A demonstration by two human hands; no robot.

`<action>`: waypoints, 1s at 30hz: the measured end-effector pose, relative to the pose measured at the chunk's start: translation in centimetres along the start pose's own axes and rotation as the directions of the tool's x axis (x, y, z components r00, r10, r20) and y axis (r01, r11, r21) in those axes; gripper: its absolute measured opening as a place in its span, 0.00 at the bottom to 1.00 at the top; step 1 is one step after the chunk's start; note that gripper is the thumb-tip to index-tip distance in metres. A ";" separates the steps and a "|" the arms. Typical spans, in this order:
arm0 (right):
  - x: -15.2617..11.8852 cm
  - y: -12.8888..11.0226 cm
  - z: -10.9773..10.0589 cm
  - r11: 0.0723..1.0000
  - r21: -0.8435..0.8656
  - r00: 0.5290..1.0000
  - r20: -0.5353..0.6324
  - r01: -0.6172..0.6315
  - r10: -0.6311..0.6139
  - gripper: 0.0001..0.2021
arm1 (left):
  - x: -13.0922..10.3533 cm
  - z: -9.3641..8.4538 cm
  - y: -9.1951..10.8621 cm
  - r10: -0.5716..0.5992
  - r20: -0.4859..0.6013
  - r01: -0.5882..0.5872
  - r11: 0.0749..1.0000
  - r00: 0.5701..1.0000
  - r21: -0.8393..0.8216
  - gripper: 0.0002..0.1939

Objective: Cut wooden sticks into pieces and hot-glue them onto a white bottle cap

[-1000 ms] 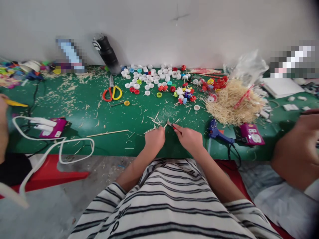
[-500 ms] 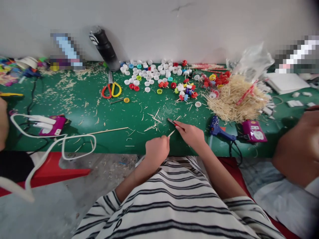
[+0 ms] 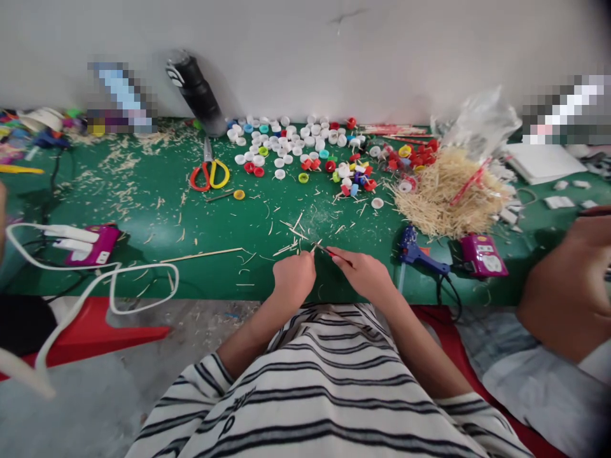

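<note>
My left hand (image 3: pixel 294 277) is closed round a thin wooden stick (image 3: pixel 313 249), whose pale tip pokes up past the fingers. In my right hand (image 3: pixel 366 273) is a small knife (image 3: pixel 325 250) with a red and black handle, its blade pointing left at the stick's tip. Blade and tip are close together; whether they touch cannot be made out. Short stick pieces and shavings (image 3: pixel 296 229) lie on the green table (image 3: pixel 229 222) just beyond both hands.
Scissors (image 3: pixel 210 173), a black bottle (image 3: pixel 196 92) and many bottle caps (image 3: pixel 296 149) lie beyond. To the right are a stick pile (image 3: pixel 449 197), a blue glue gun (image 3: pixel 422 253) and another person's arm (image 3: pixel 568 286). A white cable (image 3: pixel 143 266) crosses the left side.
My left hand has shifted slightly up and left with the stick. The knife has moved down to the stick's tip. The whole view has shifted a little.
</note>
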State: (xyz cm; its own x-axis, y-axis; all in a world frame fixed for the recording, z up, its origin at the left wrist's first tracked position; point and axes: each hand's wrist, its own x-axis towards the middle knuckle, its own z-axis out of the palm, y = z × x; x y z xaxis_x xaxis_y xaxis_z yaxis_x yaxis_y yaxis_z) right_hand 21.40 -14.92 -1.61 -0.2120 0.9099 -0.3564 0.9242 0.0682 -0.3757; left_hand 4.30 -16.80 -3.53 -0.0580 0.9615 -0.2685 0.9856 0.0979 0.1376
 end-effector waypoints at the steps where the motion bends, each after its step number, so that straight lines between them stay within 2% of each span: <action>1: 0.0 -0.1 0.0 1.000 -0.015 1.000 -0.003 -0.006 0.006 0.21 | 0.0 0.1 0.0 0.002 -0.001 -0.002 1.000 1.000 0.002 0.26; 9: -0.1 -1.1 0.2 0.977 -0.214 0.998 -0.066 -0.015 0.001 0.22 | -0.3 0.6 0.2 0.021 -0.014 -0.021 1.000 1.000 0.014 0.27; 16: 0.6 -1.2 0.1 0.969 -0.249 0.998 -0.059 -0.014 -0.001 0.22 | -0.3 1.7 0.5 0.018 -0.069 -0.017 1.000 0.997 0.024 0.27; 25: -0.2 -1.4 2.0 0.950 -0.313 0.992 -0.124 -0.006 -0.035 0.25 | 0.0 1.6 0.5 0.010 -0.069 -0.008 0.999 0.998 0.037 0.26; 30: -0.9 -1.0 2.3 0.941 -0.337 0.988 -0.151 -0.026 -0.027 0.25 | 0.2 1.6 0.6 0.013 -0.066 -0.011 0.999 0.998 0.033 0.24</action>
State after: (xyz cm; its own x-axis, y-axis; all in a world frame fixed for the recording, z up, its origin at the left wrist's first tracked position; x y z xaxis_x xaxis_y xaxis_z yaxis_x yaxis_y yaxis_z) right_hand 19.89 -16.71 -2.85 -0.1863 0.9591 -0.2132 0.9824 0.1784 -0.0562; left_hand 5.11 -16.91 -5.03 -0.0556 0.9775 -0.2033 0.9909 0.0790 0.1088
